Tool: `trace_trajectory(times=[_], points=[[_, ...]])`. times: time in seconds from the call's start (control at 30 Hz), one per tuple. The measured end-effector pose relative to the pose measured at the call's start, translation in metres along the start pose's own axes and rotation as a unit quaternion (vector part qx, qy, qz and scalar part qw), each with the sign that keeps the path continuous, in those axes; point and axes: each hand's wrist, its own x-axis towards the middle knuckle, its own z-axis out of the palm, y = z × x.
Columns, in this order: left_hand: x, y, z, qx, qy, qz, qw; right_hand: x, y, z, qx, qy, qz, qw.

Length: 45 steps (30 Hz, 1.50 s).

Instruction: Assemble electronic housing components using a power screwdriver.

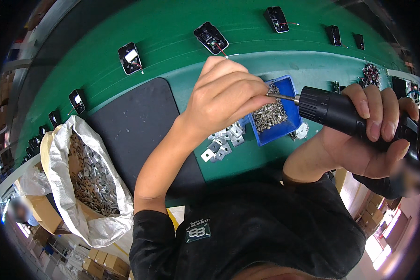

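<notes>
My right hand [368, 126] is wrapped round a black electric screwdriver [329, 106], held level with its metal bit [285, 97] pointing left. The bit's tip meets the pinched fingers of my left hand [228, 95]; whatever sits between those fingertips is hidden. Beneath the bit, a blue bin [291, 84] holds a heap of small silver screws [269, 115]. Several square metal plates [223, 143] with holes lie loose beside the bin, below my left wrist.
A black mat [135, 112] covers the table's left part. Left of it, an open white sack [60, 172] holds many metal pieces. Along the far green belt [168, 35] stand several black housings [211, 37] with wires. A pile of small dark-red parts [371, 74] lies far right.
</notes>
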Motion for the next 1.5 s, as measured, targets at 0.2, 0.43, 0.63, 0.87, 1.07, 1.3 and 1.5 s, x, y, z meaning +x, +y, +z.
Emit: trace_trajectory(times=[0.2, 0.43, 0.63, 0.87, 1.07, 1.3, 1.5], points=[[0.000, 0.001, 0.000, 0.020, 0.005, 0.011, 1.000, 0.001, 0.002, 0.000, -0.025, -0.020, 0.002, 1.000], [0.000, 0.004, 0.004, 0.067, 0.001, 0.039, 0.997, 0.002, 0.001, -0.002, -0.027, -0.025, 0.005, 0.999], [-0.002, 0.007, 0.002, 0.058, -0.010, 0.030, 0.998, 0.001, 0.003, -0.002, -0.012, -0.021, 0.021, 0.999], [-0.003, 0.008, -0.024, 0.057, -0.093, -0.075, 0.991, 0.006, 0.006, -0.014, -0.014, -0.058, 0.034, 0.998], [-0.060, 0.050, -0.073, 0.109, -0.197, -0.342, 0.912, 0.005, 0.014, -0.018, 0.025, -0.012, 0.037, 0.999], [-0.076, 0.066, -0.045, 0.188, -0.243, -0.403, 0.862, 0.003, 0.028, -0.012, 0.032, 0.048, 0.036, 0.998], [-0.067, 0.061, -0.038, 0.183, -0.294, -0.407, 0.845, 0.003, 0.012, -0.011, -0.048, 0.043, 0.052, 0.997]])
